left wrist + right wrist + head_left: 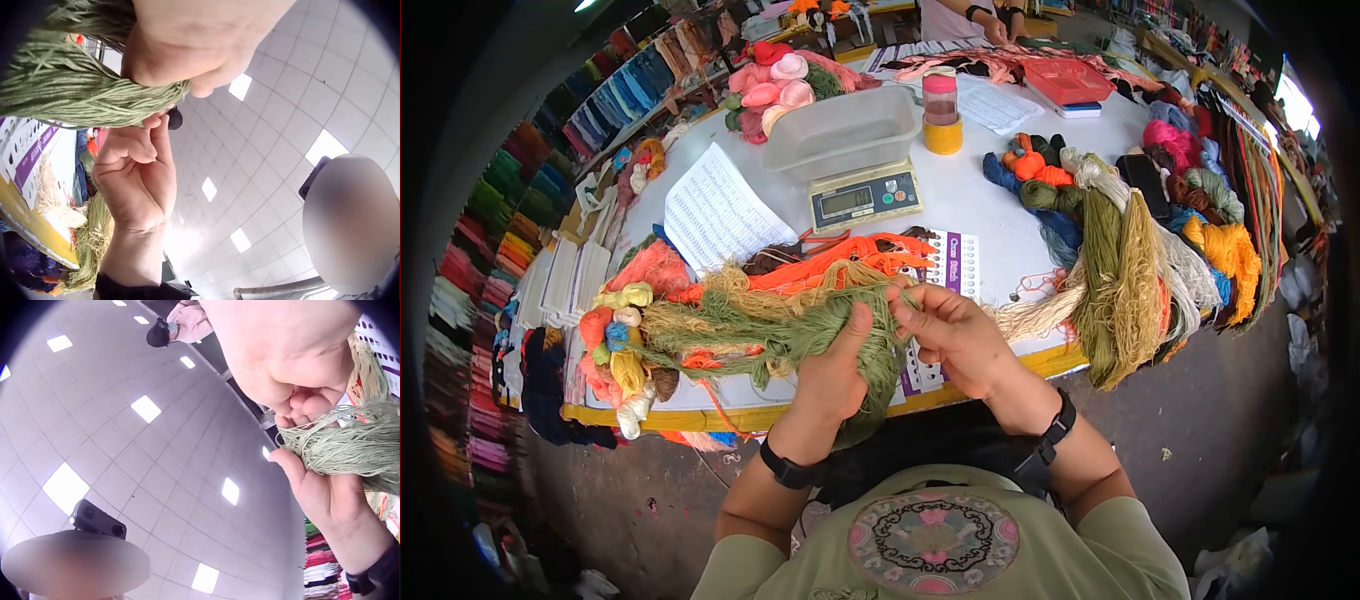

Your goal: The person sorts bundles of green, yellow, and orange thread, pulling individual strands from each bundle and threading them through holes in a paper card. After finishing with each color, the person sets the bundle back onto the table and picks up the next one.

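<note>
My left hand [830, 372] grips a thick skein of sage-green thread [878, 365], with the thumb laid up along its near side. Beside it, the fingers and thumb of my right hand [965, 345] pinch strands at the skein's end. In the left wrist view the bundled green thread [75, 94] runs to the fingertips of the right hand [134, 181]. Loose strand ends of the thread [350, 447] show between both hands in the right wrist view. Under the skein, beige thread [750, 295] and bright orange thread [850, 255] lie across the table.
A digital scale [865, 197] bears a translucent tub [840, 135]. A printed sheet [725, 215] lies left of it, a pink-lidded jar [940, 100] stands right. Olive and tan skeins [1115, 270] hang over the table's yellow edge [1050, 365]. Another person's hand [997, 30] is across the table.
</note>
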`<state>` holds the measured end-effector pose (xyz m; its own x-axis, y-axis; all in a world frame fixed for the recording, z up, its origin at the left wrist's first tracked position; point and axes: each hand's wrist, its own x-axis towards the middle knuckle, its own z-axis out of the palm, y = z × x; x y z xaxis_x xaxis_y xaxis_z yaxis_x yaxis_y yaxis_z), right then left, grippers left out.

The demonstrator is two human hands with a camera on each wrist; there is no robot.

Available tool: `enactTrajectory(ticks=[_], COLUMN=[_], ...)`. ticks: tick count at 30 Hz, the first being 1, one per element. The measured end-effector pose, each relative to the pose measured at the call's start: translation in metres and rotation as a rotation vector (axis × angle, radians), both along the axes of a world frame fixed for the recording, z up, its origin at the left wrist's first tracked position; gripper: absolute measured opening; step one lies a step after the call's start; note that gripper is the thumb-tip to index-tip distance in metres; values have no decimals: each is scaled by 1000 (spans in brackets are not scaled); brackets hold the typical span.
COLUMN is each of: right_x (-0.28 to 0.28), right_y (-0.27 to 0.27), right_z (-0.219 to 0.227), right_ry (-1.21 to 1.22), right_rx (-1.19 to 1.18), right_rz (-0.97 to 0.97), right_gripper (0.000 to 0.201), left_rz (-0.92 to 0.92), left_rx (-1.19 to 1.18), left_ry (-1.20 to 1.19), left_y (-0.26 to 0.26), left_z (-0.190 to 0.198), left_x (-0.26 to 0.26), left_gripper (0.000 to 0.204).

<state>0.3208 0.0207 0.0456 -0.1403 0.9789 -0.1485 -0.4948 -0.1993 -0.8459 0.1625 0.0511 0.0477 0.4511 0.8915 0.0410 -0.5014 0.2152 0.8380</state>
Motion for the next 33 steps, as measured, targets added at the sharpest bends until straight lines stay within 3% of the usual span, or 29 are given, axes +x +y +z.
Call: enactTrajectory(ticks=[4,10,16,18,22,24,25,27,30,33], right_x=[-2,-2,1,3,1,2,0,-5,-7,-7], right_y=[0,-2,-3,-2,-1,0,0,-2,-3,-3], right_z=[-6,-3,-3,-8,-7,-13,-11,-3,-6,-7], right_ry=[-44,55,161,290,350,267,267,-8,-103,-11], right_rx=[32,-1,-43,-42,-78,-16,-17,19,32,17], right_rz=[-31,-30,2,24,-8,28,28,-41,-51,-53], right_gripper=[12,6,4,6,3,14,14,18,18,13], left_rz=[44,22,68,152,32,4,5,28,44,36], left_rx=[61,37,121,100,100,-54,-55,40,95,100], left_ry=[102,48,141,172,87,-67,-68,-25,94,65], left_y=[-3,-2,-2,-3,4,4,2,-3,-2,-2], left_z=[3,0,0,-4,-14,-11,-6,4,-2,-4], left_x=[7,5,6,6,-2,-1,1,7,7,6], left_gripper=[33,27,24,26,29,30,30,30,29,28])
